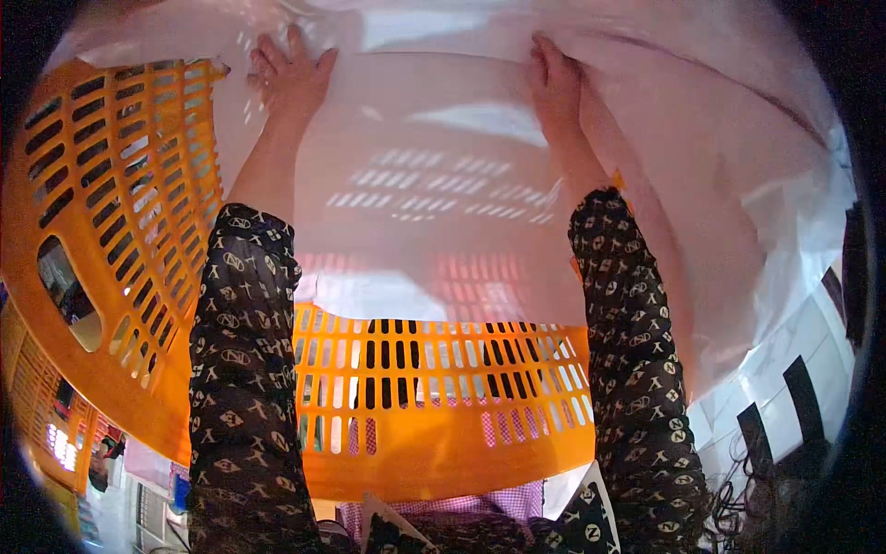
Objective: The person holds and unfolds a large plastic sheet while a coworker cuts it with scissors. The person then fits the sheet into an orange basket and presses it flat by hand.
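A large, pale pink, translucent plastic sheet (415, 120) spreads over and inside an orange slotted plastic basket (443, 443) in front of me. Toward the upper left, my left hand (293, 78) rests on the sheet with its fingers spread. My right hand (556, 88), at the upper right, has its fingers closed together on a fold of the sheet. Light through the slots falls in stripes across the plastic. The sheet drapes over the basket's right side and hides much of it.
The basket's tall left wall (120, 185) has a handle opening. Another orange basket (46, 415) stands at the lower left, near a person (106, 462) in the background. Pale tiled floor (784, 397) with black strips shows at the right. Pink checked cloth (498, 503) lies below the near rim.
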A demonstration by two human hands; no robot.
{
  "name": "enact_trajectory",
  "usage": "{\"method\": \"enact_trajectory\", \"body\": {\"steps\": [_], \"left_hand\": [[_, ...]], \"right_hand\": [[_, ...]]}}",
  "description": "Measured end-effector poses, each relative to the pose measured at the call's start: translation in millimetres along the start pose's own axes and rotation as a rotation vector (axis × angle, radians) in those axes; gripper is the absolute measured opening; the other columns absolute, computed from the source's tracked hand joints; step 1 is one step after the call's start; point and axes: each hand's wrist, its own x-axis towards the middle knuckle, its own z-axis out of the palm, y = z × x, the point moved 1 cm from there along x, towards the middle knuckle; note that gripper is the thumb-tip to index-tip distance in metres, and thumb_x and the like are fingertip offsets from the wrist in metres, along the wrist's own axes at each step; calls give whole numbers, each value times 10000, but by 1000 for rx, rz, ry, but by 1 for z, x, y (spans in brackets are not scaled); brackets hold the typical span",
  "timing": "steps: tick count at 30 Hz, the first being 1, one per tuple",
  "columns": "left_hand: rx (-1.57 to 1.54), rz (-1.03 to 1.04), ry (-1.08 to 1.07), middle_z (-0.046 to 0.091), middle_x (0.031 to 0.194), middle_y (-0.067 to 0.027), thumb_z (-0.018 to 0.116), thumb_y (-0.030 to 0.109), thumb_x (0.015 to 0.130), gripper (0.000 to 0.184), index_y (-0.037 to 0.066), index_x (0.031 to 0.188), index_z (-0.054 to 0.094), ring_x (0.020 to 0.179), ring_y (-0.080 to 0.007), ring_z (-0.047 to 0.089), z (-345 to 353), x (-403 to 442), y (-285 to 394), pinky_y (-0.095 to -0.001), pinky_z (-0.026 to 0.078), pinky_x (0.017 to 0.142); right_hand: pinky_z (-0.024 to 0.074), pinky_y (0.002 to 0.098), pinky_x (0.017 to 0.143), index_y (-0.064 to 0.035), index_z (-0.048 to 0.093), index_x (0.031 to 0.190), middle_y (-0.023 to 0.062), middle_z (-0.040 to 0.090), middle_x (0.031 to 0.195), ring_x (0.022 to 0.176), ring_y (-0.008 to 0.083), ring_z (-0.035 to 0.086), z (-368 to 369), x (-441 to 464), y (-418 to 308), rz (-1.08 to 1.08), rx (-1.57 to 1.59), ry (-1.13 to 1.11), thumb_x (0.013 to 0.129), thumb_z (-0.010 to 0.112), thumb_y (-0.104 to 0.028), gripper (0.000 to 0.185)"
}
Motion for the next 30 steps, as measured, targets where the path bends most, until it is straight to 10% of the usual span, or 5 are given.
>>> {"method": "enact_trajectory", "body": {"steps": [8, 13, 22, 26, 30], "left_hand": [[163, -29, -34, 137, 1400, -265, 395, 596, 803, 767, 158, 1393, 175, 1287, -443, 138, 4, -5, 26, -586, 214, 963], [98, -53, -44, 219, 1360, -269, 415, 579, 804, 716, 167, 1367, 251, 1231, -460, 245, -4, 1, 3, -582, 283, 929], [118, 13, -360, 178, 1385, -260, 400, 523, 847, 671, 133, 1367, 233, 1248, -457, 224, -16, -39, 37, -560, 297, 946], [-110, -47, -606, 115, 1418, -225, 395, 502, 852, 694, 116, 1383, 173, 1278, -442, 176, -39, -63, 73, -553, 272, 973], [-299, 79, -712, 98, 1418, -235, 414, 471, 846, 693, 91, 1376, 180, 1276, -455, 158, 4, -65, 83, -543, 241, 997]], "right_hand": [[431, 377, 819, -47, 540, 1064, 173, 587, 932, 910, 329, 550, 8, -31, 17, -15, -115, 31, 784, 516, -63, 281], [418, 348, 854, -27, 515, 1122, 134, 584, 1004, 974, 261, 548, 10, -62, -49, 403, 171, -28, 756, 560, -89, 373], [399, 340, 913, -7, 481, 1168, 151, 502, 1151, 1064, 262, 505, -183, -22, -201, 371, 633, -212, 771, 527, -14, 400], [410, 271, 858, -3, 520, 1108, 94, 575, 1008, 956, 186, 540, -327, -2, -177, 265, -7, -2, 821, 499, 4, 287], [429, 260, 769, -10, 493, 1152, 48, 573, 984, 894, 124, 536, -414, 10, -77, 760, 268, 325, 855, 529, -133, 324]]}}
